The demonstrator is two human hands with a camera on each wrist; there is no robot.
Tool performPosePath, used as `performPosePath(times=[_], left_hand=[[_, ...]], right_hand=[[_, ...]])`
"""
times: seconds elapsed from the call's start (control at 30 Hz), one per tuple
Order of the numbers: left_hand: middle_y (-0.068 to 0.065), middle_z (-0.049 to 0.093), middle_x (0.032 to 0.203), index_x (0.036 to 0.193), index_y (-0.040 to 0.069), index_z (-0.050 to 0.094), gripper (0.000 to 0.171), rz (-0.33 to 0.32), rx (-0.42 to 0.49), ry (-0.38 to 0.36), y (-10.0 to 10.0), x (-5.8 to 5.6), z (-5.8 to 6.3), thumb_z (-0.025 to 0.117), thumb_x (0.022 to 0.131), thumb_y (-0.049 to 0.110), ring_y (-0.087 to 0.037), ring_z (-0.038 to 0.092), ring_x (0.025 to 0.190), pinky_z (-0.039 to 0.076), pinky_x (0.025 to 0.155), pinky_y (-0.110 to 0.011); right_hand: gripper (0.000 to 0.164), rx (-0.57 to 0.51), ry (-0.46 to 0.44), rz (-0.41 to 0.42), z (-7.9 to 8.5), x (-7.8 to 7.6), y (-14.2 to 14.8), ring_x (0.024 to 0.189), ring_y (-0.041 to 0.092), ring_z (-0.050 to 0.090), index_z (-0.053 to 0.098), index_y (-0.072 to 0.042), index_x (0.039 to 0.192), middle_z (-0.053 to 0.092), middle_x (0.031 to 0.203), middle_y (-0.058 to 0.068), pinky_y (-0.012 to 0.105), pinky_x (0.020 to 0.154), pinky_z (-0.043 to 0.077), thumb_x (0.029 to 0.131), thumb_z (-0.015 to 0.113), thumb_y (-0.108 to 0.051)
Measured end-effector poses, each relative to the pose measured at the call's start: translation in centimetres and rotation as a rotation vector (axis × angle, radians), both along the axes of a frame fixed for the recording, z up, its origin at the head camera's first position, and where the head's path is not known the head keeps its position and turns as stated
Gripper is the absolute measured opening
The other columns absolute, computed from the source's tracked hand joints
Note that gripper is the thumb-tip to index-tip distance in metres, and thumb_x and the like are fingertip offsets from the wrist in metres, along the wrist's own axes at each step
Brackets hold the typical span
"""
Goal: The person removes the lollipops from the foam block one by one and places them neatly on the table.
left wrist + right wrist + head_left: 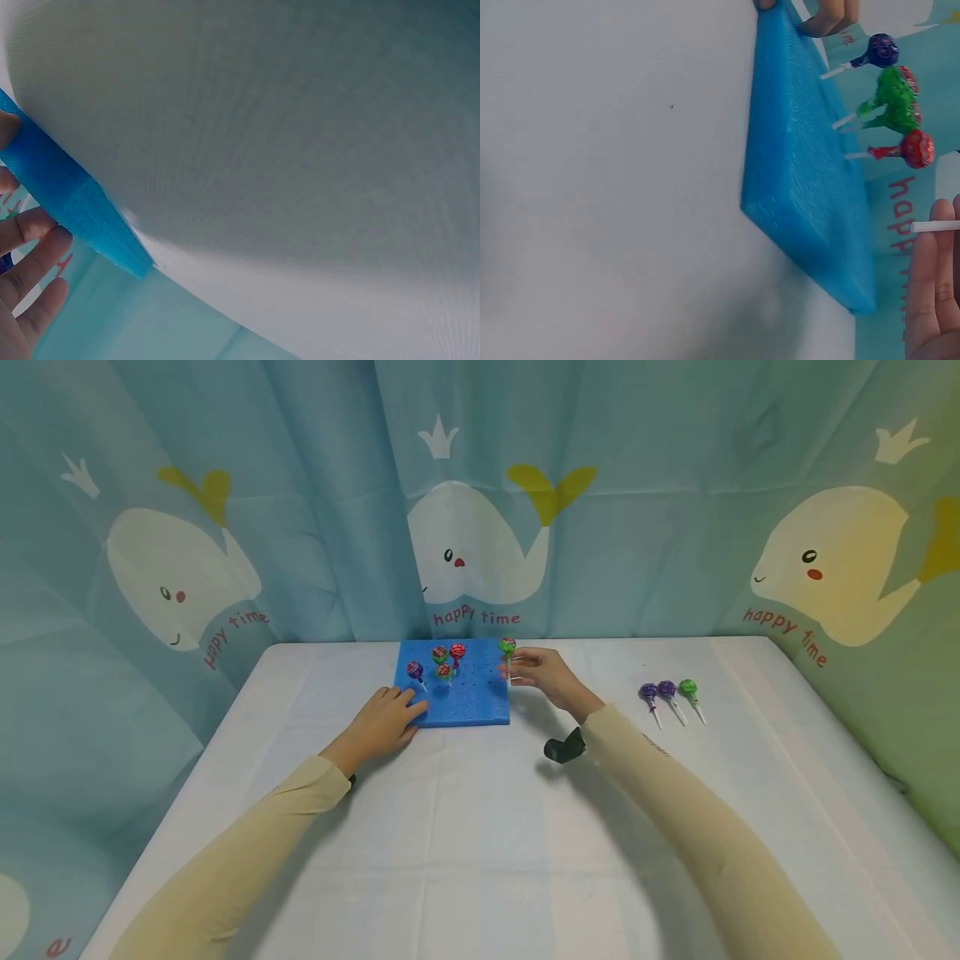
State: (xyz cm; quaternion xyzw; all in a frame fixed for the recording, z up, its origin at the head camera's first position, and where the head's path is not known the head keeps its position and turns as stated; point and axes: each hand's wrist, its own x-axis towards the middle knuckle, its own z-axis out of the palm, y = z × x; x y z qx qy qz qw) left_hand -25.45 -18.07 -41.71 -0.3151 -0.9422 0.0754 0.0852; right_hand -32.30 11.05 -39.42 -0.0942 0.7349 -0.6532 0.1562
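Centre: right hand point(551, 675) pinches 1 lollipop point(507, 646), probably light, best gripped by its stick point(930, 226). Left: left hand point(381, 724), fingers extended, steadies blue block point(480, 703).

Blue block point(483, 706); purple, green and red lollipops point(507, 645); white table point(465, 827); whale-patterned teal curtain point(322, 577)

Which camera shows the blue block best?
The head view: nearly the whole top of the blue block shows, the left hand covering one corner. The right wrist view shows it at a slant; the left wrist view, only part.
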Motion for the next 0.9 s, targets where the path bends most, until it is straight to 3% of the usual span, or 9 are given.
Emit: performPosePath(times=[0.17,0.37,0.67,0.9], left_hand=[[-0.016,0.059,0.110,0.116,0.011,0.056,0.031,-0.015,0.024,0.008,-0.1,0.2,0.1,0.063,0.088,0.024,-0.032,0.056,0.099,0.045,0.091,-0.047],[-0.016,0.059,0.109,0.115,0.011,0.057,0.031,-0.025,0.038,0.021,-0.1,0.2,0.0,0.063,0.088,0.023,-0.032,0.055,0.098,0.044,0.091,-0.047],[-0.016,0.059,0.110,0.115,0.011,0.056,0.032,-0.020,0.026,0.018,0.0,0.3,0.2,0.064,0.088,0.024,-0.032,0.055,0.099,0.045,0.091,-0.047],[-0.016,0.059,0.111,0.116,0.010,0.057,0.032,-0.019,0.027,0.018,0.0,0.3,0.2,0.064,0.088,0.024,-0.032,0.055,0.099,0.044,0.092,-0.047]], right_hand=[[0.032,-0.006,0.030,-0.004,0.2,0.4,1.9,0.084,0.006,0.067,0.050,0.010,0.121,0.068,0.108,0.012,0.026,0.082,0.054,0.092,0.055,-0.002],[0.036,0.003,0.050,-0.010,0.9,1.3,4.5,0.083,0.004,0.067,0.048,0.012,0.124,0.070,0.092,-0.005,0.022,0.079,0.054,0.092,0.055,-0.003],[0.038,0.044,0.065,-0.051,2.7,2.8,8.5,0.082,0.002,0.067,0.047,0.011,0.122,0.070,0.086,-0.012,0.021,0.079,0.053,0.092,0.058,-0.008],[0.026,0.086,0.086,-0.091,4.0,3.8,11.6,0.081,0.000,0.067,0.054,0.000,0.112,0.069,0.083,-0.016,0.019,0.077,0.053,0.089,0.062,-0.011]])
